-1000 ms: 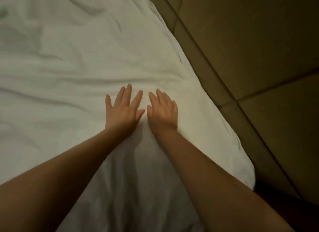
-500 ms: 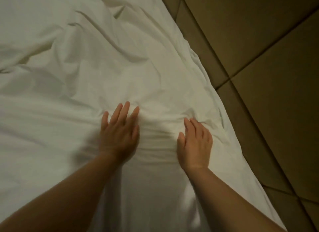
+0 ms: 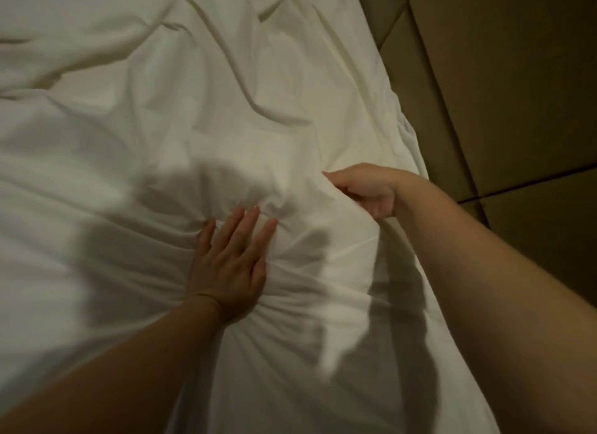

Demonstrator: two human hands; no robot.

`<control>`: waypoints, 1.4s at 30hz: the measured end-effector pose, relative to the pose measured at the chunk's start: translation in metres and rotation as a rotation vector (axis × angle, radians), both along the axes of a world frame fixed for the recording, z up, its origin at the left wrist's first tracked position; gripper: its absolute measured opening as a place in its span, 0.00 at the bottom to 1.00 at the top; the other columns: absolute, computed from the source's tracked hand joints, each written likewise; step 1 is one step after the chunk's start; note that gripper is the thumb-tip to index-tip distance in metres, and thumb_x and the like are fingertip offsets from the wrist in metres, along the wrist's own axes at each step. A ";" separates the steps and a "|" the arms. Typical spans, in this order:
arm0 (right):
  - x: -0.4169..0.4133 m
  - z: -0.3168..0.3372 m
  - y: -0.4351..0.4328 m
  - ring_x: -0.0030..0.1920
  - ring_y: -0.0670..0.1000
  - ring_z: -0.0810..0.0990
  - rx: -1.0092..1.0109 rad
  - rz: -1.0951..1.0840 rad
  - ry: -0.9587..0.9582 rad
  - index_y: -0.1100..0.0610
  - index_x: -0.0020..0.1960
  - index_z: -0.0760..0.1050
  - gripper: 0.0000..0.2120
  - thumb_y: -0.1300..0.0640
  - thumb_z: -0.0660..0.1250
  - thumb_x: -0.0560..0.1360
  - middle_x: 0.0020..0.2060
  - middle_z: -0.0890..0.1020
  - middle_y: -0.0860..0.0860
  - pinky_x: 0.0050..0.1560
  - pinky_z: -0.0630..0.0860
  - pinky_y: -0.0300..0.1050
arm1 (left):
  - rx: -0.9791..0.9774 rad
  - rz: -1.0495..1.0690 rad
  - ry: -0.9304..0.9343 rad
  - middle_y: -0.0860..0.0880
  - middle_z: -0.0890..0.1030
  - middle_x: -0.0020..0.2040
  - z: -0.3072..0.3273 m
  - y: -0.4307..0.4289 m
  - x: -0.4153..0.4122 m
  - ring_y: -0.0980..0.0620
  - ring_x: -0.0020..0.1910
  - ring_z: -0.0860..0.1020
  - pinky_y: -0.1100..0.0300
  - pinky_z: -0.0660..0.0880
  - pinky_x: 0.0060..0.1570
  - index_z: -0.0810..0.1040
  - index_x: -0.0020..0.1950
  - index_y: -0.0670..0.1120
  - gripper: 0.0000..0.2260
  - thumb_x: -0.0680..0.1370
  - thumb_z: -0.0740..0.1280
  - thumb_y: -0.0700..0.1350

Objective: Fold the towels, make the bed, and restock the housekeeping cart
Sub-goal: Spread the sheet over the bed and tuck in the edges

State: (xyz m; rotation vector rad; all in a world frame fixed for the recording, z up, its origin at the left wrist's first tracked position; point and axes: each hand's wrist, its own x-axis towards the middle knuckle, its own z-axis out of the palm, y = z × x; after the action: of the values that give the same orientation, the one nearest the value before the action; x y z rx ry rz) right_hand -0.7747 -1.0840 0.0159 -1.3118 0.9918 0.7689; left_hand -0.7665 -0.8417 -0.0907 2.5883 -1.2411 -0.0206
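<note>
1. Our left grip [image 3: 229, 265] lay flat, released, pressing the sheet [image 3: 129, 126] spread beside brown panels [image 3: 517, 78].
2. Our right grip [image 3: 365, 191] clenched a fold of it.
3. We judged it soft, light; hold edges.

You have nothing to read here: no text, label, brand, number or sign shows on the sheet [image 3: 129, 126] or on the panels [image 3: 517, 94] beside it.
</note>
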 end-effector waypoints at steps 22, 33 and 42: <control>-0.008 -0.009 0.001 0.39 0.49 0.76 -0.576 -0.149 -0.409 0.55 0.41 0.71 0.07 0.58 0.67 0.76 0.39 0.77 0.50 0.38 0.74 0.38 | -0.215 0.022 -0.055 0.45 0.76 0.65 0.015 0.011 -0.002 0.48 0.65 0.69 0.47 0.60 0.64 0.68 0.68 0.49 0.20 0.76 0.55 0.48; -0.016 0.004 -0.002 0.44 0.51 0.81 -0.255 -0.343 -0.252 0.59 0.49 0.77 0.12 0.51 0.62 0.80 0.44 0.82 0.54 0.47 0.78 0.41 | -0.288 0.067 -0.128 0.47 0.79 0.61 0.012 0.013 -0.006 0.50 0.63 0.70 0.49 0.60 0.64 0.71 0.65 0.49 0.18 0.76 0.56 0.45; -0.012 -0.005 -0.002 0.44 0.55 0.77 -0.694 -0.353 -0.236 0.58 0.34 0.72 0.16 0.49 0.63 0.76 0.35 0.77 0.54 0.51 0.73 0.49 | -0.306 0.134 -0.123 0.46 0.77 0.63 0.026 0.037 -0.003 0.48 0.65 0.70 0.47 0.61 0.64 0.72 0.65 0.49 0.17 0.77 0.56 0.46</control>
State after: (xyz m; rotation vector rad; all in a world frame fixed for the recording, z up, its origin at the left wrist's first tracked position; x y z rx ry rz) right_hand -0.7869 -1.0861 0.0113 -1.6957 1.3064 -0.0240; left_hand -0.7695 -0.8042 -0.0649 2.4250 -1.0150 0.3334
